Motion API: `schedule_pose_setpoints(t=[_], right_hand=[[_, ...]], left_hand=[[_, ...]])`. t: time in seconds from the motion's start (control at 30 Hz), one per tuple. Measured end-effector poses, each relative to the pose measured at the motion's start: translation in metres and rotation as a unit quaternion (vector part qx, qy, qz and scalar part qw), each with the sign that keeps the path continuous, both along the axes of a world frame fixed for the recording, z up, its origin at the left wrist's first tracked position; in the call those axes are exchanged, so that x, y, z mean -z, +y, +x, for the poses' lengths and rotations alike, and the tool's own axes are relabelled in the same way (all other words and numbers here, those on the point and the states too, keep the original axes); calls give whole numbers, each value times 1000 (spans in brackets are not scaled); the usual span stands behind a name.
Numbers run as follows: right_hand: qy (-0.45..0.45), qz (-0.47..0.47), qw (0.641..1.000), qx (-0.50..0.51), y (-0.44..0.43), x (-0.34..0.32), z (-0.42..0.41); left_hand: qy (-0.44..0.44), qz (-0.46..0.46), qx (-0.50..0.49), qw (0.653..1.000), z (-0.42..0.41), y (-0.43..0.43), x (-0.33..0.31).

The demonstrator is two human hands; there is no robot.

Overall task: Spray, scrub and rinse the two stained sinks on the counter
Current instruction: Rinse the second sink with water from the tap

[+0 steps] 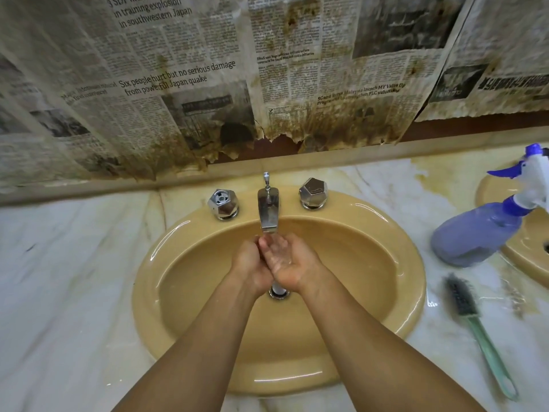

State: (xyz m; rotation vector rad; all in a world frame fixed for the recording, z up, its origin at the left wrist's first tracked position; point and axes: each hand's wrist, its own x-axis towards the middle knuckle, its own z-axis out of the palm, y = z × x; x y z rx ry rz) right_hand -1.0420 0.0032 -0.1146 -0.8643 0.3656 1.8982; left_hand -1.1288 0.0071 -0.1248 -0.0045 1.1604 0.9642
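Note:
A tan oval sink (190, 281) is set into the marble counter, with a chrome spout (269, 211) between two faceted chrome knobs (223, 203) (312, 193). Both of my hands are together under the spout, over the drain (278, 292). My right hand (286, 263) lies palm up, cupped and wet. My left hand (251, 263) presses against its side. Neither holds anything. A second tan sink (531, 248) shows at the right edge.
A purple spray bottle (487, 227) with a white and blue trigger stands between the sinks. A green-handled brush (478, 328) with dark bristles lies on the counter to the right. Stained newspaper (208, 84) covers the wall behind.

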Motion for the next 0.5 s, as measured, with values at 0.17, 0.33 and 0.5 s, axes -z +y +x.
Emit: schedule_pose_setpoints(t=[0.17, 0.33, 0.5], right_hand=[[-32, -18, 999, -24, -5, -22, 31], [-123, 53, 991, -22, 28, -76, 78], [-343, 128, 925, -104, 82, -121, 100]], left_hand=[[70, 102, 47, 991, -7, 8, 5], [415, 327, 228, 818, -9, 13, 29], [570, 418, 330, 626, 0, 19, 46]])
